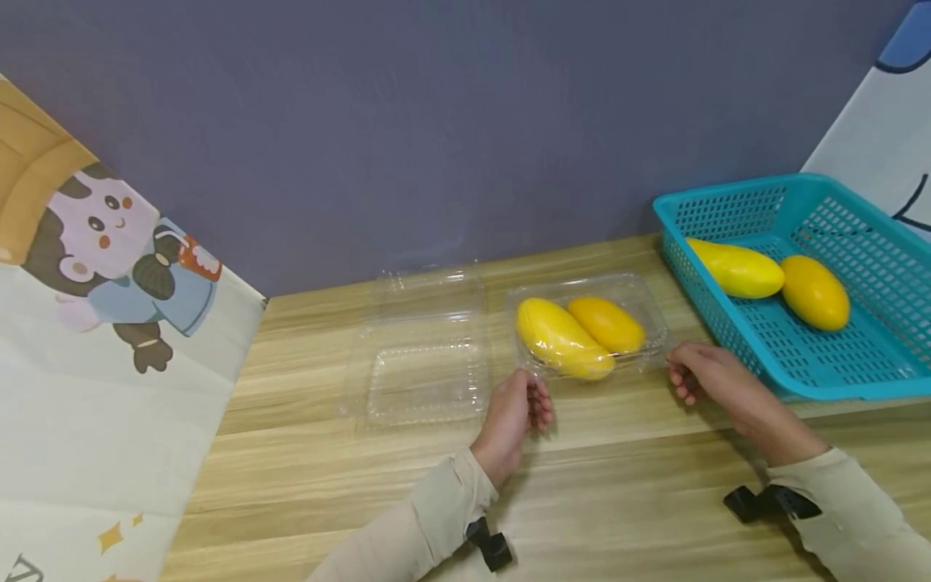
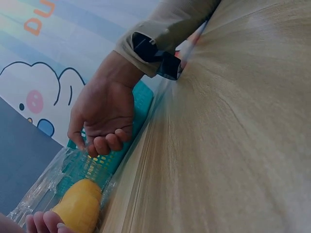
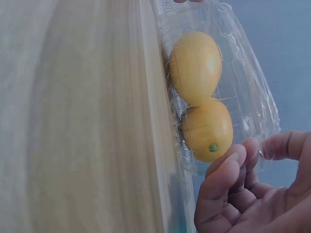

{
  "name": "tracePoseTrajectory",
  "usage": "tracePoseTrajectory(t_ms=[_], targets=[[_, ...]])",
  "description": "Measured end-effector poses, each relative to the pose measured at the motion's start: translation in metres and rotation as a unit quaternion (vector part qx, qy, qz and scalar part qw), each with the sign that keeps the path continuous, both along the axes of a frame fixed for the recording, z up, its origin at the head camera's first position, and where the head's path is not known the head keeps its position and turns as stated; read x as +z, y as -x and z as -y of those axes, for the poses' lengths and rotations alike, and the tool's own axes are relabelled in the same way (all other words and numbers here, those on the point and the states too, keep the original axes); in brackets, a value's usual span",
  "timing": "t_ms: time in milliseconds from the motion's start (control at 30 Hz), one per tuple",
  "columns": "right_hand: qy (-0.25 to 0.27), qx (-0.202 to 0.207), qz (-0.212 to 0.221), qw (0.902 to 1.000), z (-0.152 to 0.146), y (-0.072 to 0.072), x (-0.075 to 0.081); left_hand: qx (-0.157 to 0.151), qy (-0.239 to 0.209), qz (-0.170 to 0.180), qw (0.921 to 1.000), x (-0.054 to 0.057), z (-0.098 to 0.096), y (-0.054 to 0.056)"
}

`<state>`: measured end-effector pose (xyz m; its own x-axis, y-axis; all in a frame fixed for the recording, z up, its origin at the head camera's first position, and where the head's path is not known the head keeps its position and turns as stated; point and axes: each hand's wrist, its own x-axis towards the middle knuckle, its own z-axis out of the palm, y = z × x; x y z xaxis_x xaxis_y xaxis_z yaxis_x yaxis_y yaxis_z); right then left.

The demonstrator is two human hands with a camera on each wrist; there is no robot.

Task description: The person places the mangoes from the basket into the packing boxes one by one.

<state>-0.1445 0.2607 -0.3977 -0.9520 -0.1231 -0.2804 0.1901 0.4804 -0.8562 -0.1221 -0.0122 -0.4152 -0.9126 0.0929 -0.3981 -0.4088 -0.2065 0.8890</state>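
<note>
beige sleeves [image 1: 400,529] nearest the lens, each with a black wrist mount [image 1: 494,548] strapped on. both forearms reach over a wood-grain tabletop [image 1: 604,477] to a clear plastic clamshell [image 1: 646,311], which sits between the hands, just left of a teal basket [image 1: 735,214]. inside it: a yellow mango [image 1: 556,335] and an orange mango [image 1: 609,325], lying against each other under the clear lid; cannot tell whether the lid is latched.

right hand [image 1: 716,384]: thumb and forefinger pinch the plastic edge at the front right corner. left hand [image 1: 512,412]: at the front left corner, fingers curled; cannot tell whether the thumb grips the plastic.

left of the left hand, a second clamshell [image 1: 425,384] lies unfolded, lid toward the grey-blue wall [image 1: 451,137]. basket contents: an elongated yellow mango [image 1: 738,271] touching a rounder orange one [image 1: 815,293]. far left, a cartoon-printed sheet [image 1: 116,267].
</note>
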Motion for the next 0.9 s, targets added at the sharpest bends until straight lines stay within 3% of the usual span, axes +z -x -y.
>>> tracePoseTrajectory(t_ms=[900], targets=[[0.005, -0.005, 0.000, 1.0000, -0.0006, 0.0012, -0.0050, -0.002, 0.012, -0.019, 0.9997, 0.0008, 0.0004, -0.0025]])
